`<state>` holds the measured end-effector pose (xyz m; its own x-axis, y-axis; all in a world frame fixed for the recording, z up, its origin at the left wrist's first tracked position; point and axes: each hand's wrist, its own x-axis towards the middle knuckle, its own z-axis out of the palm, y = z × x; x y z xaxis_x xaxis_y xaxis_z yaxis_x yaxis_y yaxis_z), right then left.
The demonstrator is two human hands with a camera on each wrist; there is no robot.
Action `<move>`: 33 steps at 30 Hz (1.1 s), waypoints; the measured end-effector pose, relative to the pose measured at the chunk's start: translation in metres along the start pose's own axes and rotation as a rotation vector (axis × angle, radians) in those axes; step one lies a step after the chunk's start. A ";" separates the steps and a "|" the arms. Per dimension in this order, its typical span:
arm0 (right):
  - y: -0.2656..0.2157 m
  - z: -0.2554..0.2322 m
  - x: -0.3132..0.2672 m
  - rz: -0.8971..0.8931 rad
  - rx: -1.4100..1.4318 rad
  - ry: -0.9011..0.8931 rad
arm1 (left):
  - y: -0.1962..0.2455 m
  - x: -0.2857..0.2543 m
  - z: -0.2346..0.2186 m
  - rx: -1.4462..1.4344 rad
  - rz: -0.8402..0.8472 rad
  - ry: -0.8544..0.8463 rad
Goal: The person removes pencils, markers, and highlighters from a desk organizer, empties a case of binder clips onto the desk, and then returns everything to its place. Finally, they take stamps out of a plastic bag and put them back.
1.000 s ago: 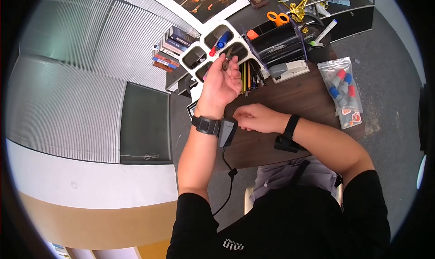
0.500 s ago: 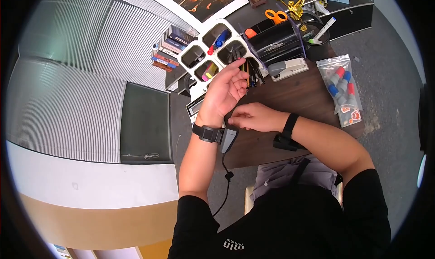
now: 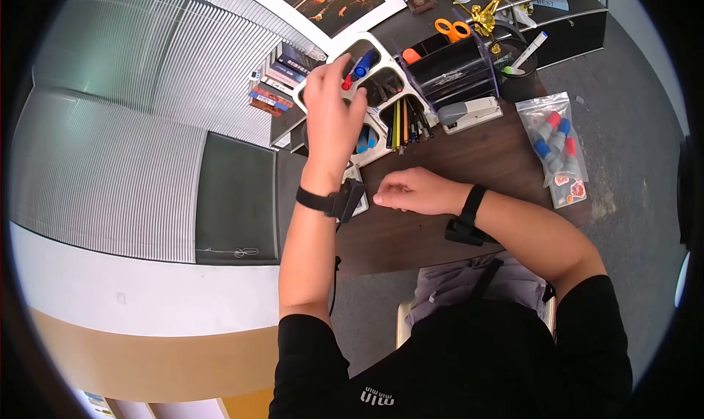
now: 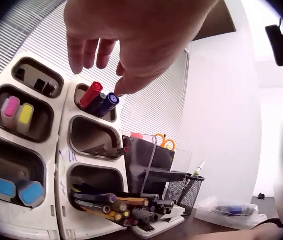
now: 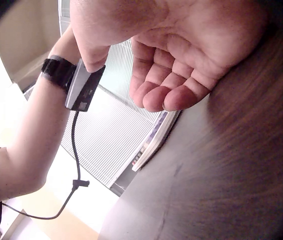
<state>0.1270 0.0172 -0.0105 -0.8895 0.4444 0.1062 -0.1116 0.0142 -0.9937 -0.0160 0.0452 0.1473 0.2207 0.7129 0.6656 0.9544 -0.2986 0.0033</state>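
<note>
Dark wood desk (image 3: 506, 144), ribbed blinds (image 3: 238, 56) beyond. Our L hand (image 3: 331, 118), open & empty, hovers by red marker (image 4: 91, 94) & blue marker (image 4: 106, 104) in organizer's (image 4: 56, 100) far compt. R hand (image 3: 419, 191): loosely curled, nothing held. Around: jutting pencils (image 3: 400, 127), stapler (image 3: 473, 113), blk holder (image 3: 446, 74), zip bag (image 3: 551, 133); card (image 3: 551, 2) reads "BEST".

The organizer (image 4: 59, 130) looks like smooth white plastic, the caps (image 4: 107, 104) glossy plastic. The cup (image 4: 185, 192) is dark mesh, seemingly metal. Brown wood grain marks the table (image 5: 231, 165), softly shiny. The figurine (image 3: 484, 17) looks like glossy gold metal.
</note>
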 end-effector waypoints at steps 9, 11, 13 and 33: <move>-0.003 0.001 -0.003 -0.034 -0.017 0.033 | -0.002 0.015 0.017 0.123 0.009 -0.206; -0.001 0.002 -0.002 -0.027 -0.025 0.027 | -0.005 0.016 0.016 0.129 -0.009 -0.198; 0.003 0.003 0.000 -0.075 0.020 0.045 | -0.010 0.017 0.014 0.091 0.051 -0.114; 0.003 0.002 -0.004 -0.146 0.074 0.097 | 0.057 -0.228 0.010 -1.602 -1.089 0.160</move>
<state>0.1296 0.0141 -0.0136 -0.8151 0.5265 0.2417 -0.2722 0.0202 -0.9620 -0.0096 -0.1282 -0.0114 -0.3512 0.9354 -0.0404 -0.4109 -0.1153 0.9043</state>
